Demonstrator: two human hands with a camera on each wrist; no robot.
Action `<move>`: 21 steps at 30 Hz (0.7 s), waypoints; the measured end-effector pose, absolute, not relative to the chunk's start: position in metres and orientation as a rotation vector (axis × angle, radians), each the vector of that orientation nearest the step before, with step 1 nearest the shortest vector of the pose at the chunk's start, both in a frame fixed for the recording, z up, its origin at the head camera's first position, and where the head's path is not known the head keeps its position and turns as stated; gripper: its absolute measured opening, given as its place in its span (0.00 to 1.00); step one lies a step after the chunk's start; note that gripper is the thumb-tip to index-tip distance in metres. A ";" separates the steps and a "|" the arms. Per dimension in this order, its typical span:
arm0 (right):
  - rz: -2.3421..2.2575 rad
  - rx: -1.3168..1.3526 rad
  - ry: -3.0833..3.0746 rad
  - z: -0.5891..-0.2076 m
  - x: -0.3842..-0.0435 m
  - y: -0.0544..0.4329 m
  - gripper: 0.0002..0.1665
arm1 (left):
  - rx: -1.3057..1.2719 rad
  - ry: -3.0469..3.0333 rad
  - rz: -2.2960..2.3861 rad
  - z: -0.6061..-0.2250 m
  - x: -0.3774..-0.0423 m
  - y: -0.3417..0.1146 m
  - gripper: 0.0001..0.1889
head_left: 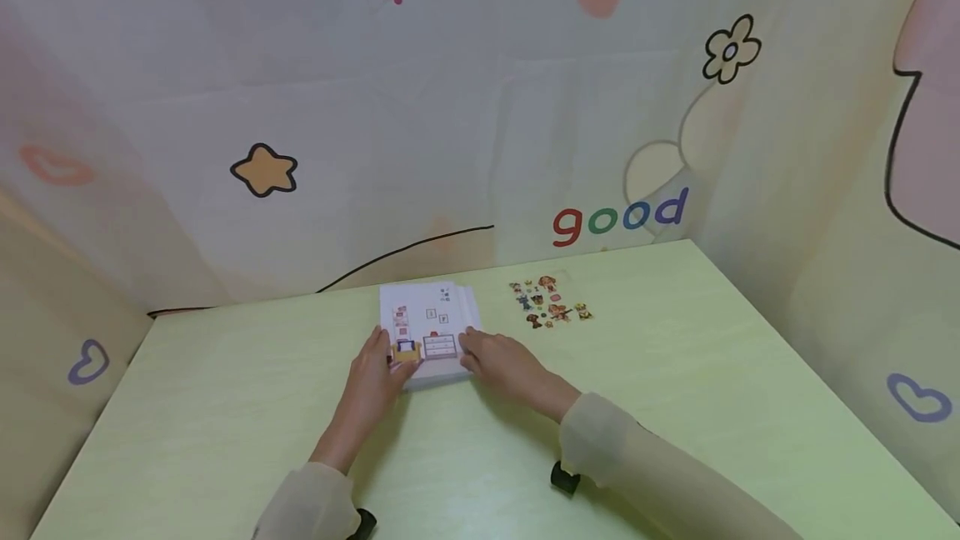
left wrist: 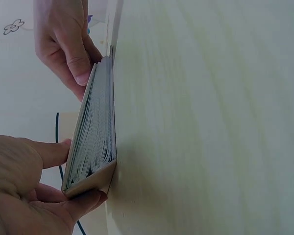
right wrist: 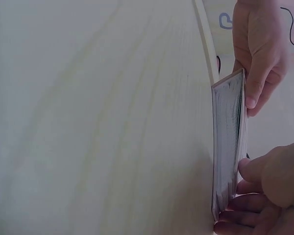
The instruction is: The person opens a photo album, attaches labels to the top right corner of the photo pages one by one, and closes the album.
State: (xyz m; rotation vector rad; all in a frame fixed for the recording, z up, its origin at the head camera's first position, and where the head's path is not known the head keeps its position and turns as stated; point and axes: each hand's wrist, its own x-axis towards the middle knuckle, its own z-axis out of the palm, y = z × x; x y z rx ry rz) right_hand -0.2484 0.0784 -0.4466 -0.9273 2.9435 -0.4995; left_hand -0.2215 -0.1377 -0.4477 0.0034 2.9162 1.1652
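Observation:
A thick white book [head_left: 416, 311] with small printed drawings on its cover lies on the table near the back edge. My left hand [head_left: 372, 373] grips its left side, thumb on the cover and fingers around the spine [left wrist: 95, 180]. At the opposite side my right hand [head_left: 504, 363] holds the book's right edge. In the left wrist view, the many page edges [left wrist: 95, 127] show between the covers. From the right wrist view, the right thumb [right wrist: 247, 169] presses near the top of the pages, with the other fingers lower along the side.
A clear sheet of cartoon stickers [head_left: 551, 302] lies to the right of the book. The pale green table [head_left: 675, 407] meets a printed cloth backdrop [head_left: 375, 148] at the back and sides. Dark bands [head_left: 565, 478] show at the sleeves.

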 end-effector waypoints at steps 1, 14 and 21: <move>-0.499 -0.923 2.945 -0.447 -0.247 0.079 0.16 | 0.009 2.916 1.170 -0.448 -0.220 -0.138 0.42; -0.560 -0.929 2.932 -0.449 -0.226 0.089 0.18 | 0.034 2.931 1.199 -0.449 -0.196 -0.129 0.41; -0.597 -0.896 2.942 -0.449 -0.213 0.093 0.20 | 0.066 2.930 1.197 -0.448 -0.188 -0.127 0.41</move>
